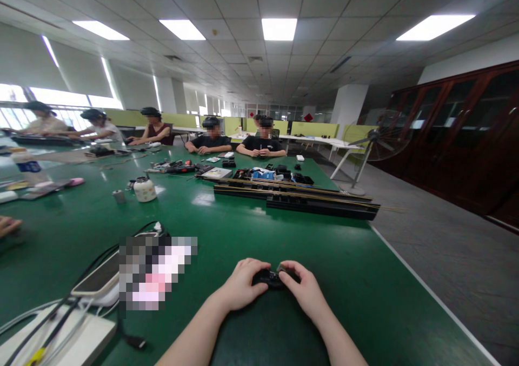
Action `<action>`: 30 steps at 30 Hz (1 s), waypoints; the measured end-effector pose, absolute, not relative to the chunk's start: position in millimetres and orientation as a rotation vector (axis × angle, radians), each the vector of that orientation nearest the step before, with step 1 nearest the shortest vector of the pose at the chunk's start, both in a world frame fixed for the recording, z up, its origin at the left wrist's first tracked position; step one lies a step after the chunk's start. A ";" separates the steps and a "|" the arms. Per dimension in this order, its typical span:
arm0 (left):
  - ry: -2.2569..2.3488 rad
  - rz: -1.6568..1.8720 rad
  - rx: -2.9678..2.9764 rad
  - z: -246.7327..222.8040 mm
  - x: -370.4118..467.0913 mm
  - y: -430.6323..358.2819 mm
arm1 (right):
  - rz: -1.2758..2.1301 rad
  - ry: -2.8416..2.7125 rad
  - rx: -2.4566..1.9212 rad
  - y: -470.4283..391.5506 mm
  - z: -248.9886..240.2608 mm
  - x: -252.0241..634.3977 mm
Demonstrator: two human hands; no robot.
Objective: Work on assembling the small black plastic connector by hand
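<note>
My left hand (pixel 245 286) is closed on one end of a small black rounded object (pixel 272 279), which sits low over the green table. Its kind is hard to make out because my fingers cover much of it. At its other end, my right hand (pixel 303 289) pinches a small greyish piece (pixel 280 268) between thumb and fingers. That piece is too small to name. Both hands are close together, with the black object between them.
Left of my hands lie a phone (pixel 107 268), cables and a white box (pixel 77 336). A white jar (pixel 145 189) stands farther off. Long black rails (pixel 322 208) with thin rods lie across the table ahead. Several people sit around the table; a standing fan (pixel 373 139) is right.
</note>
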State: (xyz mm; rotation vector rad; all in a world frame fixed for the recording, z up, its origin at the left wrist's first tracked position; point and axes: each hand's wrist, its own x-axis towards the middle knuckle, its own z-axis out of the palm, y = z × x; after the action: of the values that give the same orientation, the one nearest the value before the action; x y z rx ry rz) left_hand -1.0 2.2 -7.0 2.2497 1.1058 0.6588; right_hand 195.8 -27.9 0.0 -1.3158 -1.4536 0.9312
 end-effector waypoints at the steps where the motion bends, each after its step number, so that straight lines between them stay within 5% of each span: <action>1: 1.104 0.660 2.251 -7.1 -0.9 2.4 | 0.950 -1.411 -1.302 -27.0 -1.4 196.2; 30: 1.121 0.653 2.271 -3.9 -0.2 0.9 | 1.166 -0.737 -1.119 -20.7 -3.3 207.3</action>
State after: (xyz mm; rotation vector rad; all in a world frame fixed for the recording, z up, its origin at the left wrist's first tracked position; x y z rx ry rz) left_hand -0.2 0.9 -3.9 2.2712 1.1212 0.6534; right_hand 207.3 -20.7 -3.3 -1.1188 -0.7370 1.1663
